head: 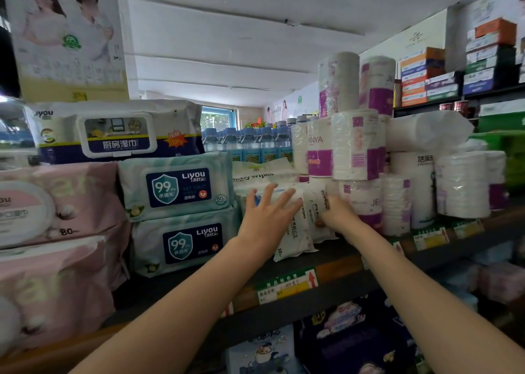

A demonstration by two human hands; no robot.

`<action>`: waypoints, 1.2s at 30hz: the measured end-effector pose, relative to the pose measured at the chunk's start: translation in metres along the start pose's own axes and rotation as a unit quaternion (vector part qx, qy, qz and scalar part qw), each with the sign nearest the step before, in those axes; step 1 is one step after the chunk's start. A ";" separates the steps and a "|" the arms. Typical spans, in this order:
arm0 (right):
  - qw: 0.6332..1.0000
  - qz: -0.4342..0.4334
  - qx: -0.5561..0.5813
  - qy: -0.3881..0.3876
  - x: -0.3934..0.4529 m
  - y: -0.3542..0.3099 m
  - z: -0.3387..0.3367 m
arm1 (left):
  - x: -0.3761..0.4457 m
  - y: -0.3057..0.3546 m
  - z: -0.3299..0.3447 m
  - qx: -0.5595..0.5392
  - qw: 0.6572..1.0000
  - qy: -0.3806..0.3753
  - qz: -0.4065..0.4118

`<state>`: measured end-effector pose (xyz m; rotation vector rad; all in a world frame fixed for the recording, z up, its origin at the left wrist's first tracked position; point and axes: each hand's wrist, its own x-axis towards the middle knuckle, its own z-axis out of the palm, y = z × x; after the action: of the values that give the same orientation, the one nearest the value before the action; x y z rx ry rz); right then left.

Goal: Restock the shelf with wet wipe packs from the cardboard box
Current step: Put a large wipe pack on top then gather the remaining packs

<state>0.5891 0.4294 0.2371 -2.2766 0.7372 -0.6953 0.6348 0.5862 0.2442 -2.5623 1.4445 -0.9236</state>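
Head view: two bare arms reach forward to a dark shelf (335, 253) in a shop. The left hand (265, 217) has its fingers spread and straight, pressing flat on the small wet wipe packs (295, 231) that stand upright in a row near the shelf's front edge. The right hand (338, 213) is at the right end of the same row, its fingers wrapped round one pack as far as can be seen. The cardboard box is not in view.

What could go wrong, as a judgement: the packs are thin, soft and standing on end, so a push from one side could tip the row forward over the shelf edge. The frontmost pack already leans toward that edge.

Room to move is tight. Large teal wipe packs (177, 184) stacked two high stand just beside the row on the left. Wrapped toilet paper rolls (355, 146) are piled high just beside it on the right, and a knock from the right arm might topple them. More flat packs fill the space behind. The open way is straight back toward the person, above the price labels (287, 284) along the shelf front.
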 end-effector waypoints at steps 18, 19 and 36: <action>0.988 0.080 0.017 0.133 -0.259 0.054 -0.139 | -0.089 0.158 -0.050 -0.298 0.921 0.058 0.244; 0.983 0.118 0.018 0.142 -0.294 0.068 -0.143 | -0.108 0.181 -0.048 -0.326 0.903 0.031 0.277; 0.605 0.716 0.185 0.293 -0.934 0.255 -0.091 | -0.478 0.503 -0.068 -0.129 0.575 -0.242 0.771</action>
<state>-0.2060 0.8405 -0.1418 -0.4597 2.0537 -0.5834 0.0340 0.7005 -0.0903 -0.5230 2.5580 0.3035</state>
